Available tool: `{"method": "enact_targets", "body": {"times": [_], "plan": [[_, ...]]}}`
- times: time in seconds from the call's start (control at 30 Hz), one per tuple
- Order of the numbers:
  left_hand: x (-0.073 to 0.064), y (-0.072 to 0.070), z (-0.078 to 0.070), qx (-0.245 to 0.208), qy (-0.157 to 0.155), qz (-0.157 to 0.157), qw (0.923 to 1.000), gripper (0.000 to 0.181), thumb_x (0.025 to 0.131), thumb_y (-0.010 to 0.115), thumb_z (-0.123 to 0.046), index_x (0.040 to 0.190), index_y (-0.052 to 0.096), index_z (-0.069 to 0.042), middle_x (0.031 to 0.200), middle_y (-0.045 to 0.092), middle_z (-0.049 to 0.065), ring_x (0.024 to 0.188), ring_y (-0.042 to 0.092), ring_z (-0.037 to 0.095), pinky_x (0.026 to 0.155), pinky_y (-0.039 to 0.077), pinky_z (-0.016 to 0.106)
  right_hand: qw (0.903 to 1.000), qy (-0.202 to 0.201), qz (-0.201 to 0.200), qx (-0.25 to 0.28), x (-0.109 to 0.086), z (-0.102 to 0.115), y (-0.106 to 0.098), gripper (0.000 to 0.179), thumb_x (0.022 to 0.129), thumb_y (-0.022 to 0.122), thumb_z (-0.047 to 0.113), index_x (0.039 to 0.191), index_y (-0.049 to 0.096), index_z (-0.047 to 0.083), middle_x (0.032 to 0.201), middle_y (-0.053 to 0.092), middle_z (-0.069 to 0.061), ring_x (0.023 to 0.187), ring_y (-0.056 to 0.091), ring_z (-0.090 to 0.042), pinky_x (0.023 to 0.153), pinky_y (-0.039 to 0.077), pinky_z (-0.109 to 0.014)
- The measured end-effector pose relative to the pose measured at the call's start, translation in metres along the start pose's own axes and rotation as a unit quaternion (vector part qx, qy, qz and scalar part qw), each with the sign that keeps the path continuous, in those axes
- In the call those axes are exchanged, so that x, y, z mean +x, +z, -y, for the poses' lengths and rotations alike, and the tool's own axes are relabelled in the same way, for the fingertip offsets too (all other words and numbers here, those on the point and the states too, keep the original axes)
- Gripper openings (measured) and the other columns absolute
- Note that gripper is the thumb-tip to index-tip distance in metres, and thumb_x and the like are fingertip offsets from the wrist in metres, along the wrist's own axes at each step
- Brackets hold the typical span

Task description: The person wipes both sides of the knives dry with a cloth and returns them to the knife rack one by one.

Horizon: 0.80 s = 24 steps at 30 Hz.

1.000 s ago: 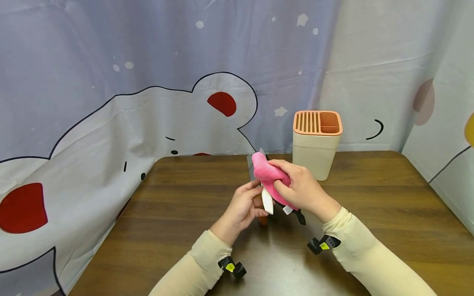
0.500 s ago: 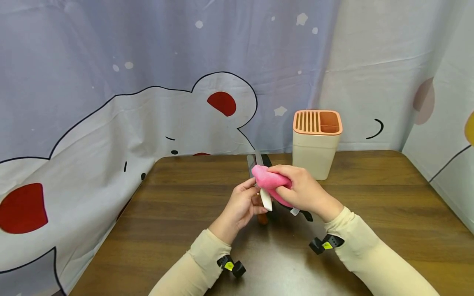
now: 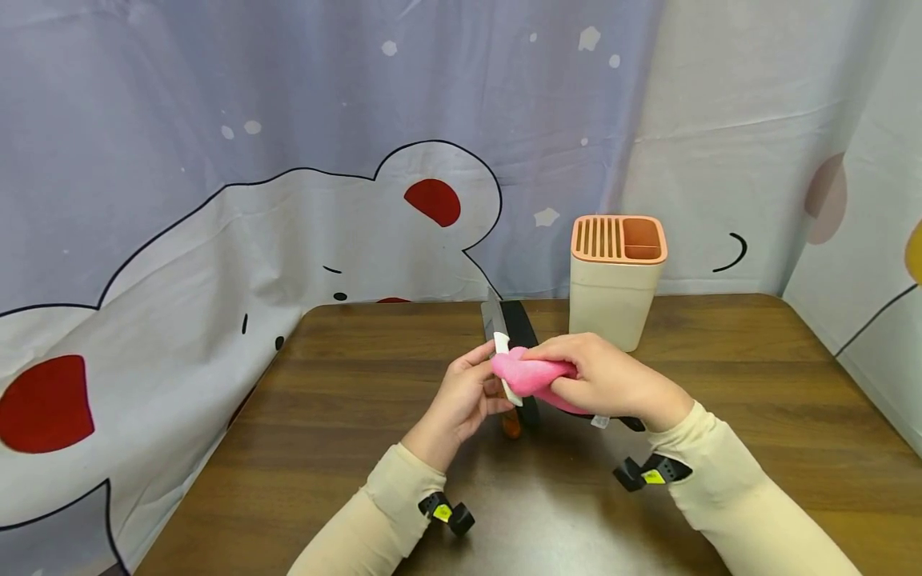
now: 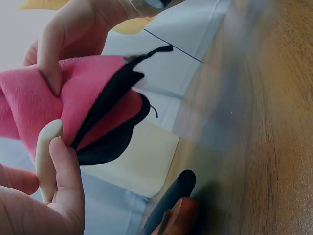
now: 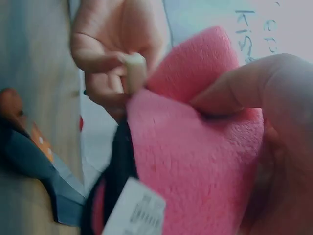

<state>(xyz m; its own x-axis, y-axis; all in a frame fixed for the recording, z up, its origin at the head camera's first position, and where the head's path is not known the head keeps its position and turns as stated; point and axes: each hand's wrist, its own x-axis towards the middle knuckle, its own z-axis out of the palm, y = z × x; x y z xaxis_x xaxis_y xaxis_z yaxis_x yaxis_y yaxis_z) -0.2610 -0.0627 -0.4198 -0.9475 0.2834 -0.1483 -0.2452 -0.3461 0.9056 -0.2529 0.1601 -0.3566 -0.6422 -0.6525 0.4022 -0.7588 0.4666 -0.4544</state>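
Observation:
My left hand (image 3: 455, 400) pinches the white handle of a knife (image 3: 502, 344) between thumb and fingers, above the table. Its grey blade points up and away in the head view. In my right hand (image 3: 608, 380) a bunched pink cloth (image 3: 529, 376) with black trim lies against the handle, covering part of it. Seen from the left wrist, the cloth (image 4: 93, 93) hangs in folds just past the end of the white handle (image 4: 46, 161). A white label (image 5: 137, 210) on the cloth shows in the right wrist view.
Behind the hands lie a black flat utensil (image 3: 520, 324) and an orange-brown handle (image 3: 511, 424), partly hidden. A cream knife holder (image 3: 612, 300) with an orange slotted top stands at the back of the wooden table (image 3: 346, 376). A patterned curtain (image 3: 288, 240) hangs behind.
My right hand has moved the cloth down along the knife, from the blade to the handle, and slightly right. More of the blade and upper handle shows. My left hand has barely moved.

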Motion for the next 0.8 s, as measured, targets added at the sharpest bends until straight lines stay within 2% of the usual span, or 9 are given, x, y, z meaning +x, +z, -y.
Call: {"method": "enact_targets", "body": {"times": [0.1,0.23,0.33,0.43,0.6,0.7,0.8], "plan": [[0.000,0.000,-0.001,0.004,-0.005,0.005,1.0000,0.050,0.107,0.051,-0.014,0.156,0.043,-0.010,0.096,0.072,-0.002,0.068,0.069,0.010,0.055,0.059,0.025,0.9990,0.035,-0.002,0.029,-0.004,-0.005,-0.010,0.046,0.085,0.061,-0.003,0.121,0.075,0.022,0.107,0.075,0.010,0.086,0.063,-0.008,0.077,0.055,-0.025],[-0.001,0.000,-0.003,0.005,-0.008,0.014,0.9998,0.048,0.108,0.049,-0.015,0.156,0.043,-0.012,0.103,0.073,0.004,0.073,0.073,0.013,0.054,0.059,0.026,0.9942,0.072,-0.072,0.036,-0.007,-0.013,-0.019,0.049,0.086,0.059,-0.002,0.125,0.073,0.024,0.108,0.076,0.005,0.086,0.064,-0.010,0.076,0.052,-0.022],[-0.003,0.002,-0.004,0.015,-0.009,0.023,0.9996,0.047,0.108,0.048,-0.016,0.155,0.044,-0.012,0.113,0.072,0.008,0.077,0.075,0.015,0.055,0.059,0.026,0.9892,0.077,-0.123,0.022,-0.006,-0.016,-0.017,0.051,0.084,0.057,-0.004,0.127,0.072,0.021,0.113,0.077,0.000,0.091,0.065,-0.012,0.079,0.051,-0.022],[-0.004,0.004,-0.004,0.024,-0.012,0.034,0.9991,0.047,0.108,0.049,-0.016,0.155,0.045,-0.012,0.111,0.073,0.007,0.076,0.075,0.015,0.055,0.060,0.026,0.9870,0.067,-0.146,-0.007,-0.001,-0.014,-0.008,0.051,0.084,0.058,-0.004,0.128,0.072,0.018,0.118,0.076,-0.002,0.099,0.068,-0.016,0.085,0.053,-0.028],[-0.005,0.006,-0.004,0.028,-0.006,0.043,0.9987,0.046,0.108,0.048,-0.016,0.153,0.046,-0.009,0.092,0.073,0.001,0.071,0.073,0.013,0.055,0.060,0.026,0.9883,0.041,-0.136,-0.055,0.006,-0.008,0.010,0.047,0.084,0.063,0.000,0.127,0.072,0.017,0.122,0.074,-0.004,0.108,0.069,-0.023,0.090,0.056,-0.044],[-0.005,0.006,-0.004,0.027,-0.002,0.037,0.9989,0.044,0.107,0.048,-0.015,0.150,0.049,-0.007,0.084,0.072,0.000,0.068,0.071,0.011,0.055,0.059,0.026,0.9912,0.034,-0.109,-0.066,0.008,-0.004,0.018,0.044,0.085,0.065,0.005,0.127,0.073,0.019,0.121,0.073,-0.002,0.108,0.068,-0.022,0.091,0.056,-0.045],[-0.004,0.006,-0.003,0.027,-0.001,0.029,0.9992,0.043,0.106,0.049,-0.013,0.147,0.050,-0.004,0.084,0.072,-0.001,0.067,0.070,0.011,0.055,0.060,0.026,0.9932,0.032,-0.087,-0.070,0.007,-0.002,0.020,0.042,0.084,0.066,0.006,0.124,0.074,0.019,0.117,0.073,0.000,0.104,0.068,-0.019,0.088,0.056,-0.042]]}}
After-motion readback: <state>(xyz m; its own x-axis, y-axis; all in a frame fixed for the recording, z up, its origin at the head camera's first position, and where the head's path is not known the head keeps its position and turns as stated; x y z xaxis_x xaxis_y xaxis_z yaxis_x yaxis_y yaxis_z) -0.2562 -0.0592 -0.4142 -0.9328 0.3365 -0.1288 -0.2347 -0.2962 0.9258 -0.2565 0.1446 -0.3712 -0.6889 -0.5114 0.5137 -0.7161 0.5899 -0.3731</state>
